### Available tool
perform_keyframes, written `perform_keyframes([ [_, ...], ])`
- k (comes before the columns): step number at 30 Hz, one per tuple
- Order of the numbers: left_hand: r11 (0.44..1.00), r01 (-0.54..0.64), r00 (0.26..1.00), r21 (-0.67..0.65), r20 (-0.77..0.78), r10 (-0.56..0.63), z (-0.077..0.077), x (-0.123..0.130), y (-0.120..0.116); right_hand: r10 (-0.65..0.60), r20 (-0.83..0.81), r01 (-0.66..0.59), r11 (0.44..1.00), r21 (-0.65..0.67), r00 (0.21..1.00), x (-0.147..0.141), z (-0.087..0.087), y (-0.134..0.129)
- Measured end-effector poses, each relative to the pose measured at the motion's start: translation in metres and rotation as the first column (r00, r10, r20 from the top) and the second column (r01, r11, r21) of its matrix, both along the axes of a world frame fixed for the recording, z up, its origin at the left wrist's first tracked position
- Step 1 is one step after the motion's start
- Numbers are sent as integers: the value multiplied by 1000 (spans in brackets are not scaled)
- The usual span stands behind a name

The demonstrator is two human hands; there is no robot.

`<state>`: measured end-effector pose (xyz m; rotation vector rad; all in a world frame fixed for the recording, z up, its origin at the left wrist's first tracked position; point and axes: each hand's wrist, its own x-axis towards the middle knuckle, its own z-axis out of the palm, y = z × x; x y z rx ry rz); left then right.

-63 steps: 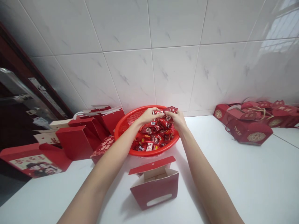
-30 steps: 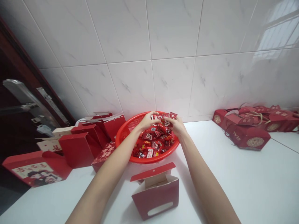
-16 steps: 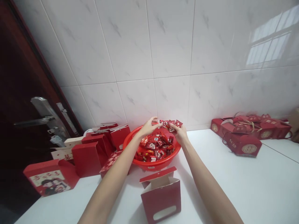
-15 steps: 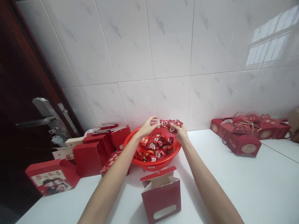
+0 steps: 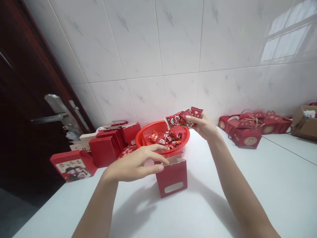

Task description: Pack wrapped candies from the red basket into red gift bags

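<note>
Several red wrapped candies (image 5: 176,119) are pinched in my right hand (image 5: 203,125), held up over the right rim of a red plastic basket (image 5: 186,141). Inside the basket lie more wrapped candies (image 5: 170,138). A red paper gift box (image 5: 172,177) with an oval window stands upright in front of the basket, its top open. My left hand (image 5: 138,162), fingers spread, hovers at the box's upper left edge with nothing in it; whether the fingertips touch the box I cannot tell.
Red gift boxes and bags (image 5: 102,150) stand on the left of the white table (image 5: 198,211). Closed red boxes (image 5: 245,134) with cord handles sit at the right by the tiled wall. A brown carton (image 5: 305,124) is beyond them, and a dark door (image 5: 27,99) is at far left.
My left hand has come back from above the basket to the open gift box. My right hand, still gripping the candies, has shifted to the right. The camera view has shifted.
</note>
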<state>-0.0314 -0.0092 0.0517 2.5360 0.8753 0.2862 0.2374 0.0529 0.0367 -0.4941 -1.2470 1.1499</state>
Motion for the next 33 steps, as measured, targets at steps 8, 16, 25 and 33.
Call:
perform_keyframes([
  [8,997,-79,983,12,165,76,-23,15,-2,143,293,-171,983,71,945,3,4,-41],
  [16,988,-150,964,39,227,138,-36,19,4,110,460,-161,984,74,881,10,10,-53],
  [25,983,-183,952,17,251,173,-40,26,4,81,552,-120,992,35,830,13,19,-67],
  [33,972,-193,954,-136,207,218,-39,24,1,-19,737,-148,976,161,675,14,18,-69],
])
